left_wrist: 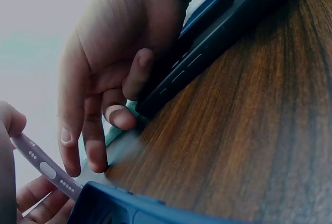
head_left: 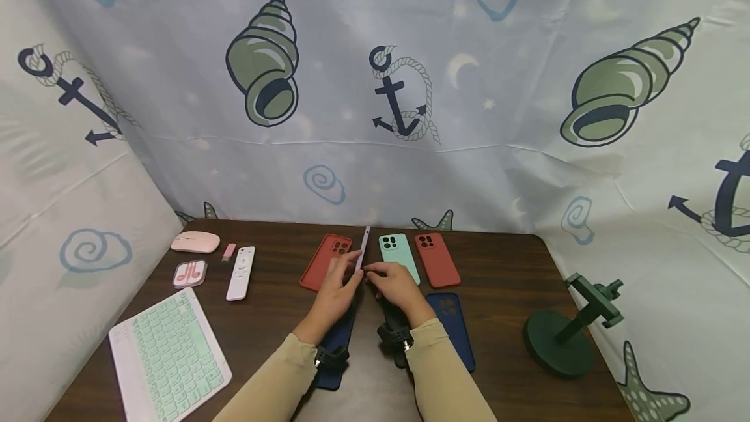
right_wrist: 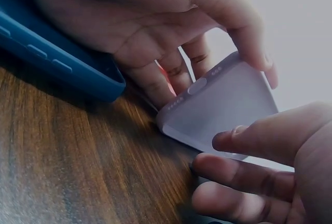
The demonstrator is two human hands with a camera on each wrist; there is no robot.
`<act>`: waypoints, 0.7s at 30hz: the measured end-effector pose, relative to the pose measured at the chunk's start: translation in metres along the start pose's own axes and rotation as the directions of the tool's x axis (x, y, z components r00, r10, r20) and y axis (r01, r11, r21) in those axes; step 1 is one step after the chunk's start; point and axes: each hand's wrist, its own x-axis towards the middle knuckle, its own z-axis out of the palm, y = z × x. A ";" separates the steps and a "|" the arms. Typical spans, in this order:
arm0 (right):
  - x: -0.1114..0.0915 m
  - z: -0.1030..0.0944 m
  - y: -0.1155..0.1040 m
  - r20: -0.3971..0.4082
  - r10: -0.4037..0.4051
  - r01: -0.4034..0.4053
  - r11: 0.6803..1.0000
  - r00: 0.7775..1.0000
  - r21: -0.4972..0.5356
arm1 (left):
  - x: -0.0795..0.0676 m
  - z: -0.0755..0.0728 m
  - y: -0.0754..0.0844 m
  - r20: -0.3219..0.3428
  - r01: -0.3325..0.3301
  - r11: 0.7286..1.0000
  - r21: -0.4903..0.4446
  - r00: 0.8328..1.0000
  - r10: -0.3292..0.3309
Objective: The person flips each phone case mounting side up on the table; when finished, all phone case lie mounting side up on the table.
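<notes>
"Lilac phone case point(head_left: 364, 249), turned edge-on to the head view: who has it?"

"Left hand point(head_left: 335, 288). Its thumb and fingers pinch the case across its width."

"And the right hand point(head_left: 398, 288)?"

"Close beside the case, thumb and fingers bent and spread apart near one edge. I can't tell whether they touch it."

"Where exactly is it?"

"Over the tabletop point(head_left: 498, 311), between a red case point(head_left: 319, 266) and a mint case point(head_left: 401, 256). Whether it rests on the wood isn't clear."

"Nearer the person?"

"One dark blue case point(head_left: 336, 344) lies partly hidden under the left wrist, and another, a navy case point(head_left: 456, 327), beside the right forearm."

"Farther out?"

"Keyboard point(head_left: 176, 350), pink mouse point(head_left: 196, 241) and white remote point(head_left: 240, 272) to the left; green stand point(head_left: 559, 344) to the right."
</notes>
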 end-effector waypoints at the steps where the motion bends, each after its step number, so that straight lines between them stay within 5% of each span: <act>1: 0.000 0.000 0.000 0.002 0.000 0.000 1.000 1.000 -0.008 | 0.000 0.000 0.000 -0.003 0.002 1.000 0.002 1.000 -0.002; 21: -0.004 -0.002 -0.005 0.023 0.079 -0.081 0.992 0.997 0.100 | 0.004 0.000 -0.003 -0.052 0.024 1.000 -0.015 0.998 -0.025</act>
